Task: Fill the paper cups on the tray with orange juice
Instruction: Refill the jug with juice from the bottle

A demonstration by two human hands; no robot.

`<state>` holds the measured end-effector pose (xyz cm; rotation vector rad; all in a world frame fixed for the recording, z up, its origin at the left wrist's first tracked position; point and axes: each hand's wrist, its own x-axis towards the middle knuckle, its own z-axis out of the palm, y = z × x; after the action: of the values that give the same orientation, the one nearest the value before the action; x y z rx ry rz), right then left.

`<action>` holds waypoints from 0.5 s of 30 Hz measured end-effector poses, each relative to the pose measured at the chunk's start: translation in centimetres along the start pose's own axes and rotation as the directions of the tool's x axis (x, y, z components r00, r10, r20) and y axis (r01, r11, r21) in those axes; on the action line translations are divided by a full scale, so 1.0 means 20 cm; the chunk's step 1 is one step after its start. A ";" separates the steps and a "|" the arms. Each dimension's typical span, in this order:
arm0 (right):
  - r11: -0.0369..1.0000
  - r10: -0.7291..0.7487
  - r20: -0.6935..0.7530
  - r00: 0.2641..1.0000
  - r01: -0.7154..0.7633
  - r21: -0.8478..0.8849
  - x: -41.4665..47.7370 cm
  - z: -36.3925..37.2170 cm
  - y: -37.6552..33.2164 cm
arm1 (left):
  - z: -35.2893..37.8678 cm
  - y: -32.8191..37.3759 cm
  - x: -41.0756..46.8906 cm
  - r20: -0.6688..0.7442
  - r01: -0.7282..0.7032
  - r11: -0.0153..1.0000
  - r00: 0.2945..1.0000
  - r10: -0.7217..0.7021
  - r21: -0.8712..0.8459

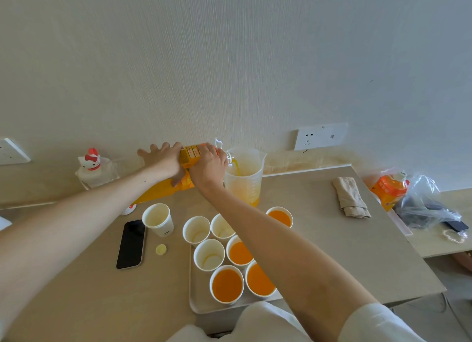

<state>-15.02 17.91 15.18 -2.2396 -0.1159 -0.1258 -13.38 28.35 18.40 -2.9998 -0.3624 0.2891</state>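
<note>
Orange juice (pixel 237 167) runs from the tipped bottle (pixel 190 154) into the clear jug (pixel 244 185) at the back of the desk (pixel 319 226). Both hands grip the bottle, the left hand (pixel 161 160) on its body, the right hand (pixel 208 164) near the neck. At the tray (pixel 198 295), four cups (pixel 226 285) are full and three look empty. Tip slowly, keep the mouth over the jug, and stop before it gets too full.

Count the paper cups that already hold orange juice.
4. Far cup beside the jug; middle cup on the tray; near-left cup and near-right cup at its front edge. The right forearm crosses the tray and could hide another.
</note>
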 end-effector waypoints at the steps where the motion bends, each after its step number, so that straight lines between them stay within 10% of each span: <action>1: 1.000 0.000 0.001 1.000 0.000 -0.005 0.00 0.00 0.00 | 0.00 0.00 0.00 0.002 0.000 1.000 1.000 0.000 0.002; 15: 1.000 -0.010 0.001 1.000 0.010 0.000 0.01 0.02 0.02 | 0.00 0.00 0.01 -0.003 0.001 1.000 1.000 -0.001 0.009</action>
<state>-14.75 18.01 14.66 -2.2395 -0.1279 -0.1303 -13.26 28.40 18.30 -2.9907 -0.3618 0.2852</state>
